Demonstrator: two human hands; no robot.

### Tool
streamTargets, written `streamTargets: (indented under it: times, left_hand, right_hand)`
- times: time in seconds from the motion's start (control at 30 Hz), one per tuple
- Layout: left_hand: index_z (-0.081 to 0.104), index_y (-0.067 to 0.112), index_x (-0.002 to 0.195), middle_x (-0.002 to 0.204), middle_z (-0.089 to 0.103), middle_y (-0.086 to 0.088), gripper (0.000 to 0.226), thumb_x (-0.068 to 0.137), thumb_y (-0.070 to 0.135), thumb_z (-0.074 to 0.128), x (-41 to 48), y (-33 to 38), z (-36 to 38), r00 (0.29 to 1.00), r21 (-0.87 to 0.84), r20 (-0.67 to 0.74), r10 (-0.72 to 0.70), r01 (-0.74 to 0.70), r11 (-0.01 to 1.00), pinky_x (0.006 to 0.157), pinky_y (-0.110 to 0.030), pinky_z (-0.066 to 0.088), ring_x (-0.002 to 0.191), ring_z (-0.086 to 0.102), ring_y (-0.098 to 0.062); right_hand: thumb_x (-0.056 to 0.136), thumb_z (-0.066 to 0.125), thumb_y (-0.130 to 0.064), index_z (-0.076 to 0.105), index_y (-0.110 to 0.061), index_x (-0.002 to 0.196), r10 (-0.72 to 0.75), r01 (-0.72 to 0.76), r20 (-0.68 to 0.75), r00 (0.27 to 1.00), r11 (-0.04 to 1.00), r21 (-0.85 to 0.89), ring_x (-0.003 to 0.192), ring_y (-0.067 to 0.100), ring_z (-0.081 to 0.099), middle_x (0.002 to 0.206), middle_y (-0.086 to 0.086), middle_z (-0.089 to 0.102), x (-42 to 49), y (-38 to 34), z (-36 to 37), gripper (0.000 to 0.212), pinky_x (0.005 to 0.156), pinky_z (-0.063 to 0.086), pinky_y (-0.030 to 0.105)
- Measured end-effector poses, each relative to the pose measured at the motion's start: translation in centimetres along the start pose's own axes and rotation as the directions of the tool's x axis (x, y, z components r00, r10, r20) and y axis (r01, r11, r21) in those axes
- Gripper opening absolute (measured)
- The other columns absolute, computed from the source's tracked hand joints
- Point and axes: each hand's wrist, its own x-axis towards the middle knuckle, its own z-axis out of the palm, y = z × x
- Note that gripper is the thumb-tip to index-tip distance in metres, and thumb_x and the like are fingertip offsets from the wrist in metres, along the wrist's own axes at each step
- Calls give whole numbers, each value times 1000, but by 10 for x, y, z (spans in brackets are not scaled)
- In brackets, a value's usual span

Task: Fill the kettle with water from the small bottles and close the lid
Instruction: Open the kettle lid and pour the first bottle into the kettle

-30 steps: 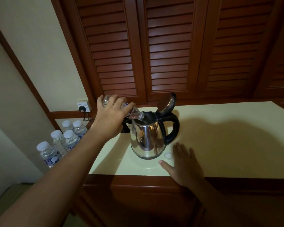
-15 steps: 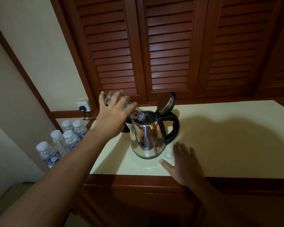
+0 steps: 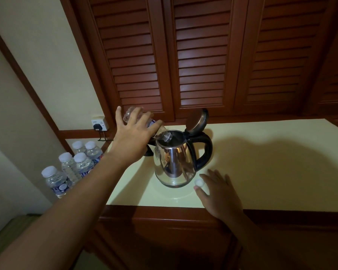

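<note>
A shiny steel kettle [image 3: 174, 164] with a black handle stands on the cream counter [image 3: 261, 162], its lid [image 3: 197, 118] hinged upright. My left hand [image 3: 134, 138] grips a small clear bottle [image 3: 160, 133], tipped steeply with its neck over the kettle's mouth. My right hand [image 3: 220, 195] lies flat on the counter just right of the kettle, fingers straight. A white bottle cap [image 3: 199, 182] sits on the counter, touching that hand's fingertips.
Several capped small water bottles [image 3: 74, 168] stand on a lower surface to the left. A wall socket with a black plug [image 3: 99, 125] is behind them. Louvred wooden doors [image 3: 203, 55] rise behind the counter. The counter's wooden front edge [image 3: 164, 211] runs below.
My left hand has tilted the bottle steeper, raising its base. The right hand has stayed flat on the counter by the cap.
</note>
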Motion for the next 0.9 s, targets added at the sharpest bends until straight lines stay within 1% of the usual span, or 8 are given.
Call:
streamTargets:
  times: [0.13,0.23,0.3,0.4,0.47,0.5,0.63,0.9]
  left_hand:
    - [36,38,157,153,47,-6,88,82,24,79,-9,-1,5,995,-135,2,-102,102,986,114,-79,20,147,33,-39]
    - [24,42,162,155,47,1,74,98,35,62,-18,1,6,968,-360,117,-224,252,898,117,-70,25,144,33,-32]
    - [26,43,161,154,51,2,69,101,42,61,-28,4,5,925,-568,196,-324,377,732,117,-66,31,145,36,-30]
    - [45,41,148,131,64,12,54,99,45,67,-62,23,-1,881,-857,270,-388,403,320,103,-43,50,124,56,-14]
    - [55,44,133,118,67,22,39,97,40,71,-93,46,-3,889,-934,302,-344,349,82,87,-19,52,109,61,3]
    - [57,44,128,115,69,23,36,96,36,72,-109,57,-2,902,-942,307,-304,332,35,83,-12,50,107,62,7]
    - [64,40,127,115,71,29,40,93,25,78,-156,85,10,940,-947,307,-150,317,45,87,-9,49,106,68,4]
    - [71,38,127,119,75,20,43,87,29,85,-183,84,13,959,-945,270,-85,281,165,96,-22,56,111,71,-3]
  right_hand:
    - [101,42,-56,53,-37,139,-4,4,5,1000,999,37,155,20,17,163,-4,34,-1,1,-2,44,126,3,46]
    - [100,43,-55,57,-36,134,-11,11,3,1000,998,54,154,19,22,159,-7,40,0,2,-2,41,127,6,48]
    - [99,38,-55,59,-34,127,-36,36,4,999,997,73,144,17,39,146,-9,53,2,3,-2,41,123,21,51]
    - [98,40,-49,63,-26,114,-58,66,-47,997,979,191,108,11,56,114,-9,64,0,-1,-8,36,102,45,44]
    - [99,54,-36,64,-22,114,-78,105,-118,990,963,249,100,12,54,108,-4,67,-8,-11,-17,23,97,44,36]
    - [98,62,-29,65,-19,118,-95,132,-146,985,954,270,101,13,52,110,-1,68,-13,-18,-20,23,95,40,30]
    - [89,76,-30,66,-21,125,-110,149,-120,987,901,408,98,8,50,108,-11,61,-37,-37,-36,39,86,33,9]
    - [85,79,-34,68,-24,123,-218,214,-38,975,887,410,111,-4,49,112,-32,53,-63,-35,-61,41,93,28,1]
